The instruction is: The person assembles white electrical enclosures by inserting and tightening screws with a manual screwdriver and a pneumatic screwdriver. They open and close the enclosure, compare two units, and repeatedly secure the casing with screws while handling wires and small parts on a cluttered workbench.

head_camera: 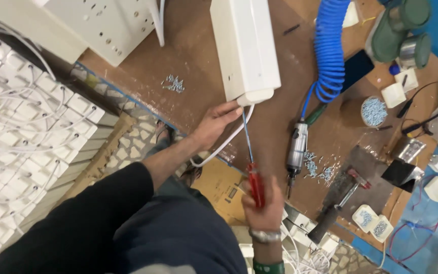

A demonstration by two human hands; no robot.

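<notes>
- Right now the left hand pinches the near end of the long white box on the workbench.
- Just below the box, the right hand is fisted round a red-handled screwdriver, tip at the box's end.
- Judging by this, a screw there is being driven; next the tip must seat squarely.

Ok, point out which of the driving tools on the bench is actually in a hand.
The red-handled screwdriver, gripped in the right hand, its tip up at the white box. The grey air driver and the hammer lie untouched on the bench.
</notes>
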